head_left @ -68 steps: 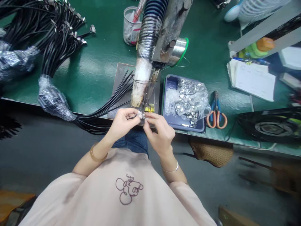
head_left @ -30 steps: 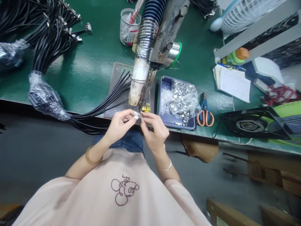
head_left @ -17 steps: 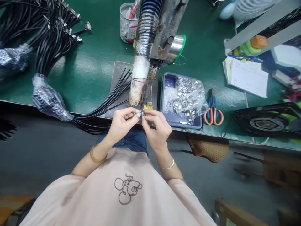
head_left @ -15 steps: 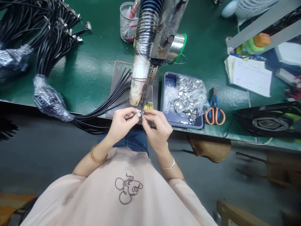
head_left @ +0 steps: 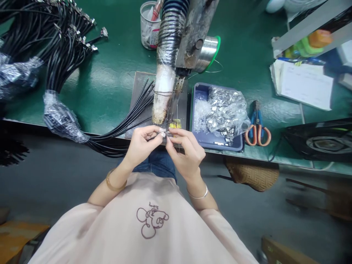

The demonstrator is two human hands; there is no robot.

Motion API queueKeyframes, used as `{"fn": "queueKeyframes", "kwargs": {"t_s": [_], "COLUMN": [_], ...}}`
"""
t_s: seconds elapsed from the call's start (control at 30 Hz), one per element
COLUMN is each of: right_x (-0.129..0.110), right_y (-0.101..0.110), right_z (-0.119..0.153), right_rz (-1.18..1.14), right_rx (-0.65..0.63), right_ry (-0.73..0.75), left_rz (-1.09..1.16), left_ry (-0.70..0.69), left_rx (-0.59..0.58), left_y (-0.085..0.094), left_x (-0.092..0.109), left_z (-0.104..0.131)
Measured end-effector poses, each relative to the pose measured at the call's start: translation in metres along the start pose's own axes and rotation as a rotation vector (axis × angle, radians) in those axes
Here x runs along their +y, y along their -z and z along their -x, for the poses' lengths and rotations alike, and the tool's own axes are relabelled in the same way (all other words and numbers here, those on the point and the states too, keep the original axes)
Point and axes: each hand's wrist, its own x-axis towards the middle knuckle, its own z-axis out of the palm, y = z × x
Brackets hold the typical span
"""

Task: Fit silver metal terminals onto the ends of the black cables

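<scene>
My left hand (head_left: 145,143) pinches a thin black cable, its end between thumb and forefinger. A small metal connector (head_left: 167,132) shows at the fingertips, where both hands meet. My right hand (head_left: 187,148) is closed at the other side of it, thumb and forefinger on the small piece; its details are too tiny to read. Just above stand the soldering iron (head_left: 174,102) and a yellow sponge-like block (head_left: 175,124). Loose black cables (head_left: 123,123) fan out to the left, bound in a clear-wrapped bundle (head_left: 62,116).
Right of my hands sits a blue tray (head_left: 203,138) with a bag of metal connectors (head_left: 227,108). Orange-handled pliers (head_left: 257,126), a notepad (head_left: 305,86) and a black fan (head_left: 321,143) lie farther right. A solder spool (head_left: 206,55), fume hose (head_left: 172,36) and plastic cup (head_left: 150,27) stand behind.
The view has shifted slightly, so things on the right sit farther right. My right hand has moved back a little; both hands stay at the same small piece.
</scene>
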Motion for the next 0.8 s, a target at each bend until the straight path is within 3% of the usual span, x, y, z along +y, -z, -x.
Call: {"fn": "queueKeyframes", "kwargs": {"t_s": [0.2, 0.37, 0.47, 0.57, 0.6, 0.63, 0.7, 0.8], "right_x": [0.002, 0.001, -0.005, -0.004, 0.0, 0.006, 0.023, 0.055], "right_y": [-0.001, 0.014, 0.035, 0.056, 0.062, 0.066, 0.071, 0.07], "right_z": [0.002, 0.0, 0.004, 0.006, 0.005, 0.003, -0.002, -0.01], "right_rz": [-0.001, -0.107, -0.21, -0.178, -0.125, -0.061, 0.09, 0.236], "right_rx": [-0.024, -0.122, -0.125, 0.256, 0.338, 0.334, 0.067, -0.282], "right_ry": [0.029, -0.102, -0.254, -0.249, -0.252, -0.276, -0.377, -0.385], "left_rz": [0.038, 0.085, 0.074, 0.07, 0.075, 0.079, 0.057, -0.056], "left_ry": [0.073, 0.15, 0.242, 0.274, 0.259, 0.236, 0.179, 0.085], "left_rx": [-0.059, -0.156, -0.421, -0.844, -0.978, -1.087, -1.182, -1.059], "left_y": [0.002, 0.007, 0.019, 0.033, 0.036, 0.037, 0.037, 0.028], "left_x": [-0.003, -0.002, 0.0, 0.0, -0.001, -0.002, -0.002, -0.003], "left_z": [-0.002, 0.0, 0.002, 0.003, 0.003, 0.004, 0.006, 0.013]}}
